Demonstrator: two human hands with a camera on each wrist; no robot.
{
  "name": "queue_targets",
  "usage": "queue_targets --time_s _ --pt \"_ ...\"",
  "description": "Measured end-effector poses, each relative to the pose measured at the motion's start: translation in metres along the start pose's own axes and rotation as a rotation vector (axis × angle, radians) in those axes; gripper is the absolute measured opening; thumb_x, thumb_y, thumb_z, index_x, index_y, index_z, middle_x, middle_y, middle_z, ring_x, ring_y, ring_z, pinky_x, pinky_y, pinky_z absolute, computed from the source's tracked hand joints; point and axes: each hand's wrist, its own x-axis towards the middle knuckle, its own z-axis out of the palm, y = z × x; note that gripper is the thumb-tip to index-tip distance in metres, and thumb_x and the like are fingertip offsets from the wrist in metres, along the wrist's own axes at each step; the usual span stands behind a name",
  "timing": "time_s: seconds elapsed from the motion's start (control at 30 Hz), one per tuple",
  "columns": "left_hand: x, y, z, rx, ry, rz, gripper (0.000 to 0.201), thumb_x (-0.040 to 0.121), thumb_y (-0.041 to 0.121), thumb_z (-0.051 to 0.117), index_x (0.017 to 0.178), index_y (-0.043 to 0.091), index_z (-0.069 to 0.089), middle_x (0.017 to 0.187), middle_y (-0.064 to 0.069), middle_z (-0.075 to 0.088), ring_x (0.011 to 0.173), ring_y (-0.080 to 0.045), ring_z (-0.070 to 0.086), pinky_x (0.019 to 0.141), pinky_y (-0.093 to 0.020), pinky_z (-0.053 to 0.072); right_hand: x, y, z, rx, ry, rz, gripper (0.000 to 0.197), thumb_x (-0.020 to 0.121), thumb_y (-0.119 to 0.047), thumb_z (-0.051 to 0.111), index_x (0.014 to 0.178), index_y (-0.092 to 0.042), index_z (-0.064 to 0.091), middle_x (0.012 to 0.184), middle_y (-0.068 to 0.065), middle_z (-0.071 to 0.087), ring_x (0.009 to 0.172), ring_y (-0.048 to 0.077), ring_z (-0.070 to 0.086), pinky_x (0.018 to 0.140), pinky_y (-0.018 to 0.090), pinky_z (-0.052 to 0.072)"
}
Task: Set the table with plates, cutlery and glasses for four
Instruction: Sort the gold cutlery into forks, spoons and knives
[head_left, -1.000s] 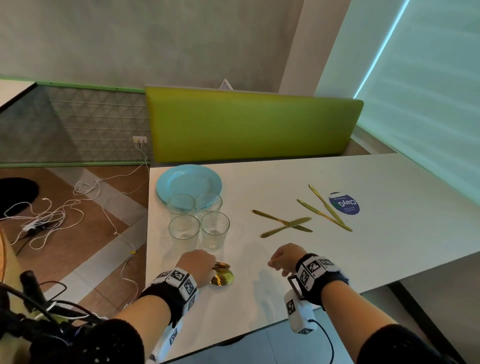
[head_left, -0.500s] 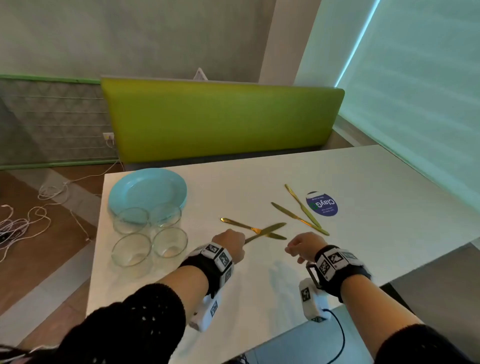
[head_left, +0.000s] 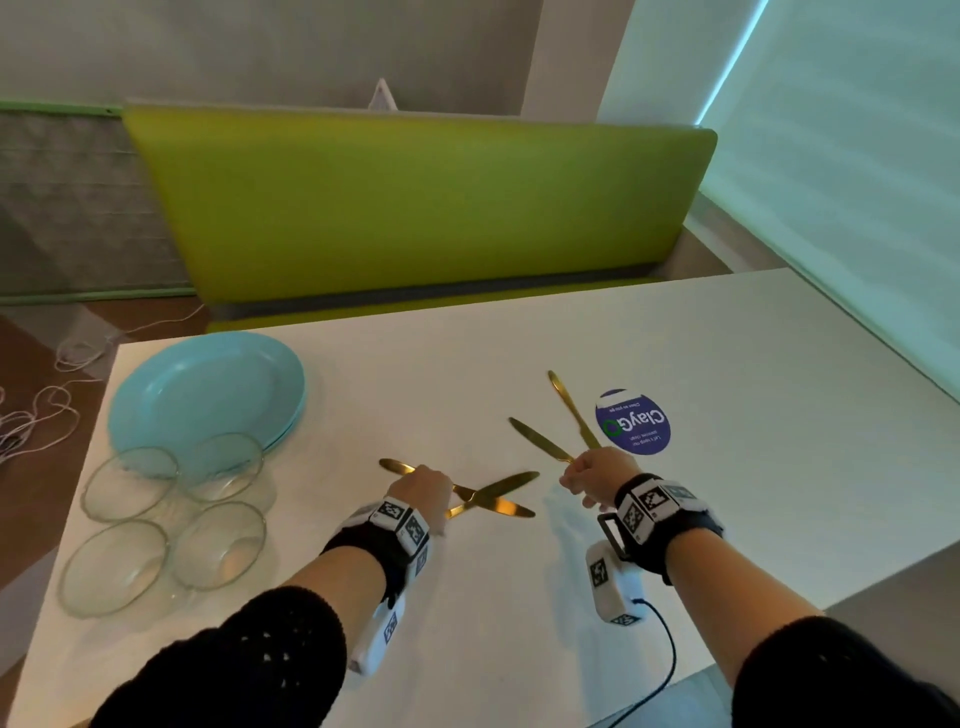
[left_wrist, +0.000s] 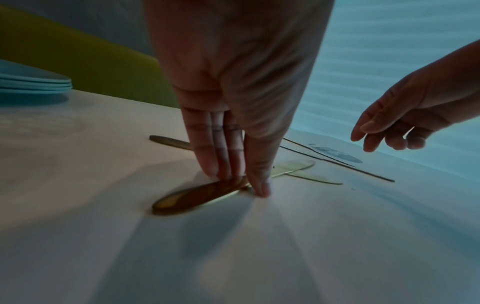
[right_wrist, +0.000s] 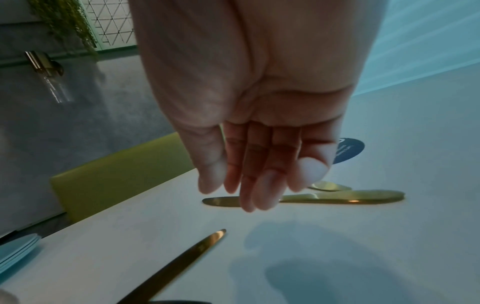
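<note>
Two gold knives lie crossed on the white table (head_left: 727, 389); one (head_left: 506, 486) points right, the other (head_left: 511, 509) runs under it. My left hand (head_left: 421, 488) is down on their handles. In the left wrist view it (left_wrist: 233, 185) pinches the near knife (left_wrist: 192, 198) between fingertips and thumb. Two more gold knives (head_left: 540, 441) (head_left: 569, 405) lie further right. My right hand (head_left: 587, 475) hovers over their near ends, its fingers (right_wrist: 259, 189) hanging loose above a knife (right_wrist: 350, 198) and holding nothing. A stack of light blue plates (head_left: 208, 389) and several glasses (head_left: 218, 543) stand at the left.
A round blue sticker (head_left: 632, 422) is stuck on the table right of the knives. A green bench back (head_left: 415, 208) runs behind the far edge. White cables (head_left: 31, 421) lie on the floor at the left. The table's near edge is close to my forearms.
My left hand left the gold spoons by the glasses and moved right onto the crossed knives. My right hand moved forward to the far pair of knives. The view swung right.
</note>
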Motion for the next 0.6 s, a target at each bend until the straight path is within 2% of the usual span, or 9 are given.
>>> queue_targets --time_s 0.1,0.17,0.23,0.3,0.37,0.43,0.5,0.6 --pt "0.000 0.000 -0.003 -0.012 -0.013 0.001 0.025 0.084 0.013 0.061 0.108 0.006 0.066 0.110 -0.010 0.068 0.102 -0.024 0.065 0.089 -0.031 0.054 0.006 -0.006 0.006 0.029 0.003 -0.025 0.022 0.092 -0.025 0.057 0.103 -0.009 0.066 0.090 0.000 0.064 0.067 0.008 0.059 0.071 0.023 0.052" --pt "-0.001 0.001 -0.005 -0.009 -0.024 -0.006 0.023 0.083 0.008 0.057 0.104 0.004 0.066 0.106 -0.011 0.067 0.100 -0.024 0.066 0.085 -0.030 0.054 0.006 -0.010 0.010 0.043 0.005 -0.038 0.019 0.091 -0.025 0.058 0.102 -0.011 0.066 0.091 0.000 0.064 0.070 0.009 0.060 0.068 0.021 0.052" --pt "-0.003 0.002 -0.004 0.018 -0.023 -0.018 0.023 0.084 0.006 0.055 0.105 0.003 0.064 0.101 -0.009 0.066 0.099 -0.024 0.066 0.081 -0.028 0.053 0.005 -0.012 0.015 0.060 0.011 -0.038 0.013 0.090 -0.025 0.059 0.095 -0.014 0.066 0.089 -0.001 0.064 0.066 0.006 0.059 0.062 0.018 0.050" --pt "-0.004 0.003 -0.001 0.052 -0.015 -0.026 0.025 0.086 0.006 0.054 0.110 0.006 0.060 0.109 -0.008 0.064 0.103 -0.023 0.065 0.084 -0.028 0.052 0.004 -0.011 0.020 0.062 0.005 -0.026 0.010 0.090 -0.026 0.060 0.086 -0.018 0.062 0.087 -0.002 0.064 0.067 0.006 0.059 0.067 0.020 0.051" --pt "-0.004 0.003 0.004 0.060 -0.001 -0.038 0.027 0.088 0.006 0.052 0.113 0.009 0.058 0.116 -0.007 0.062 0.108 -0.023 0.062 0.088 -0.028 0.049 0.002 -0.010 0.025 0.051 -0.007 -0.016 0.012 0.090 -0.027 0.059 0.093 -0.016 0.064 0.088 -0.001 0.064 0.071 0.008 0.060 0.068 0.020 0.051" --pt "-0.005 0.002 0.007 0.043 0.016 -0.055 0.027 0.087 0.007 0.053 0.114 0.009 0.057 0.119 -0.008 0.060 0.112 -0.023 0.060 0.090 -0.028 0.048 0.000 -0.008 0.030 0.060 -0.004 -0.005 0.019 0.090 -0.025 0.060 0.101 -0.011 0.066 0.086 -0.002 0.063 0.068 0.007 0.059 0.062 0.017 0.048" --pt "-0.006 -0.001 0.009 0.024 0.021 -0.066 0.027 0.087 0.009 0.055 0.114 0.007 0.057 0.120 -0.009 0.059 0.113 -0.025 0.058 0.090 -0.028 0.047 -0.001 -0.006 0.035 0.087 -0.002 0.011 0.014 0.089 -0.025 0.061 0.097 -0.014 0.065 0.081 -0.004 0.062 0.063 0.005 0.058 0.054 0.014 0.045" --pt "-0.005 -0.005 0.007 -0.009 0.006 -0.060 0.025 0.088 0.012 0.055 0.113 0.006 0.059 0.119 -0.009 0.061 0.110 -0.024 0.060 0.088 -0.028 0.048 -0.003 -0.004 0.042 0.119 0.001 0.041 0.008 0.089 -0.025 0.062 0.087 -0.018 0.059 0.075 -0.007 0.059 0.063 0.005 0.057 0.053 0.014 0.043"
